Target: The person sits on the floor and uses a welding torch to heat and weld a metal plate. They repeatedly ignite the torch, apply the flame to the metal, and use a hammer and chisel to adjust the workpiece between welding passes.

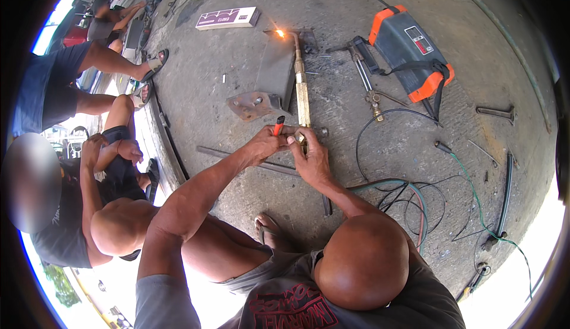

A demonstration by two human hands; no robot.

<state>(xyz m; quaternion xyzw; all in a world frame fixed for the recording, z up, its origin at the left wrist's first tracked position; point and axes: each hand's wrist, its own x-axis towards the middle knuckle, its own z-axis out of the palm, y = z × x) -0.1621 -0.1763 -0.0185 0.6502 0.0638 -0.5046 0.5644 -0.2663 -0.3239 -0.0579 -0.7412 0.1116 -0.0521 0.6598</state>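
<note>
My right hand [311, 161] is closed about the lower end of a brass gas torch [303, 100], its thumb and fingers by the valve end. My left hand [266, 145] is closed on a slim orange stick with a black tip [279, 126]; its fingertips reach the torch's lower end. From there the torch points away from me, and its bent copper tip [294, 37] ends at a bright orange glow [280, 33] at the edge of a dark metal plate [306, 40]. A flat grey metal piece [276, 73] lies left of the torch, beside a rusty bracket with holes [255, 104].
A white and purple box [227, 18] lies at the far left. To the right are a second torch [365, 78], an orange-and-grey welding machine [409, 50] and coiled cables and hoses [409, 198]. A metal bar [249, 161] lies below my hands. Other people sit and stand at left.
</note>
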